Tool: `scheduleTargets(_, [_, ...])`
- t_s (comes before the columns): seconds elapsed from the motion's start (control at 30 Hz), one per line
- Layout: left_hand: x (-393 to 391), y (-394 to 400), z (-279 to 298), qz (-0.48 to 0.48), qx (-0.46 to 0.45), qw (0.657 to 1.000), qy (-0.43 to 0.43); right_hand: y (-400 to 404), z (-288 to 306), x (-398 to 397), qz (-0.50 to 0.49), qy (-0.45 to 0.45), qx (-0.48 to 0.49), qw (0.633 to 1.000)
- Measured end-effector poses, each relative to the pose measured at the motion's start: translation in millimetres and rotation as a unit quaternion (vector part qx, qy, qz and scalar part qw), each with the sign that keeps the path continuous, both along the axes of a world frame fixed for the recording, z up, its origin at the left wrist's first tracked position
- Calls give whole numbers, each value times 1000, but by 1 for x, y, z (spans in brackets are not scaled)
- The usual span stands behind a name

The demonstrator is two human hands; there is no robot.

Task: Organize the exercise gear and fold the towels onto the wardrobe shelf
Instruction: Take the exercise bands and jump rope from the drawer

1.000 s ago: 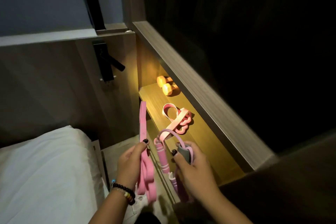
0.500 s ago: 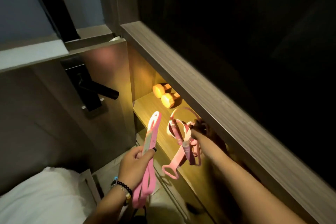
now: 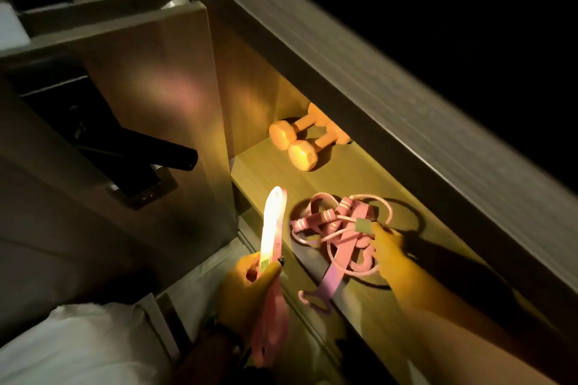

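My left hand point(image 3: 250, 286) grips a pink resistance band point(image 3: 272, 228) that stands upright in front of the lit wardrobe shelf point(image 3: 269, 172). My right hand point(image 3: 386, 248) reaches onto the shelf and pinches the grey tab of a pink jump rope point(image 3: 331, 222), which lies tangled on the shelf with another pink strap point(image 3: 336, 272). One end of that strap hangs over the shelf's front edge. Two orange dumbbells point(image 3: 297, 142) lie side by side at the shelf's back left corner.
A thick wooden board point(image 3: 359, 78) overhangs the shelf on the right. An open wardrobe door point(image 3: 150, 78) with a black handle point(image 3: 150, 151) stands to the left. White bedding point(image 3: 72, 350) fills the lower left corner. Everything beyond is dark.
My right hand has lowered the jump rope onto the shelf beside the pink strap. The left hand has kept the resistance band upright, and my view has moved closer to the shelf.
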State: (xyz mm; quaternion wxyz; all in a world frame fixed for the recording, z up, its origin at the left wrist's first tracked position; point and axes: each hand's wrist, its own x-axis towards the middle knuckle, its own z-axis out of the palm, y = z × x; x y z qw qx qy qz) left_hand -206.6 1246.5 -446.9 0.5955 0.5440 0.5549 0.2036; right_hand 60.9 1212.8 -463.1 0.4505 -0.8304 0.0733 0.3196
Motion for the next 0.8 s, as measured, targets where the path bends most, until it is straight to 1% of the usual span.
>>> scheduleTargets(0.1, [-3,0,-15,-12,-13,1000,13,-12,-29,15,15,-29,-86,996])
scheduleTargets(0.13, [-2,1,-15,-18,-5,999,28,-19,-42,20,31,-28,-114,993])
scheduleTargets(0.2, [2,4,-17,-26,22,998,56,-36,-65,27,68,-52,-132,987])
scheduleTargets(0.27, [11,10,-9,-39,56,995,72,-44,-62,17,126,-90,-131,979])
scheduleTargets(0.37, [32,29,-2,-87,103,987,86,-39,-1,-28,204,-138,-109,963])
scheduleTargets(0.43, [53,45,2,-128,124,978,106,-36,19,-43,230,-146,-81,959])
scheduleTargets(0.53, [88,67,12,-220,137,957,133,-33,17,-35,218,-141,-44,965])
scheduleTargets(0.63, [118,75,15,-299,145,933,138,-29,10,-28,208,-130,-43,969])
scheduleTargets(0.73, [139,72,11,-309,178,922,151,-33,7,-31,205,-125,-44,970])
scheduleTargets(0.8, [146,66,6,-316,176,917,166,-40,6,-35,221,-130,-64,964])
